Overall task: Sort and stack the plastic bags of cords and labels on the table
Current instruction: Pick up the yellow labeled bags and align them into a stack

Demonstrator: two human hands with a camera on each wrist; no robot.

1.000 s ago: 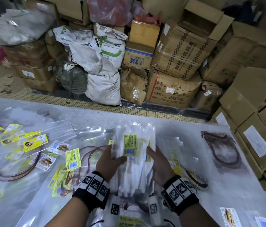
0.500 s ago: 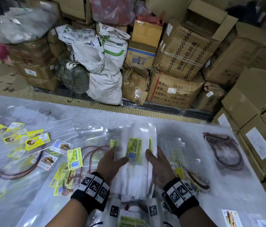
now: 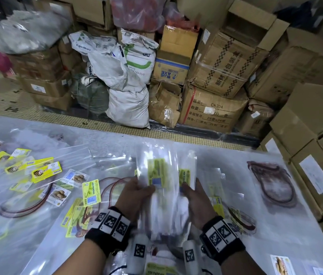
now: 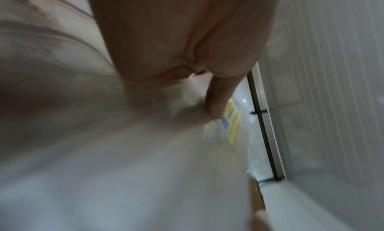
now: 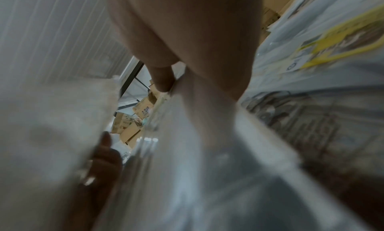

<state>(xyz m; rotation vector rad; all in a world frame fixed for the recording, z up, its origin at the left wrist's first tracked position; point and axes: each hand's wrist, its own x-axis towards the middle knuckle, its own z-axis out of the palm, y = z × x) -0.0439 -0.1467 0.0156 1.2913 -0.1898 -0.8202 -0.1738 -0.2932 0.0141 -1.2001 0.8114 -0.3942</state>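
A stack of clear plastic bags [image 3: 166, 207] with green-yellow labels [image 3: 157, 171] stands nearly upright between my two hands, low in the middle of the head view and blurred by motion. My left hand [image 3: 134, 192] grips its left edge, thumb on the front. On the opposite edge my right hand [image 3: 194, 197] grips the same way. In the left wrist view the thumb [image 4: 218, 101] presses on the bags [image 4: 145, 152] beside a yellow label. The right wrist view shows the thumb [image 5: 164, 80] on the bag stack [image 5: 197, 152].
Loose bags with yellow labels [image 3: 46, 171] and red cords [image 3: 23, 207] lie spread at the left of the plastic-covered table [image 3: 117, 139]. A bag with a dark cord [image 3: 273, 183] lies at the right. Cardboard boxes [image 3: 315, 165] stand along the right edge, with boxes and sacks beyond the table.
The stack dipped a little between my hands and came back up. Both hands have kept their hold on its sides.
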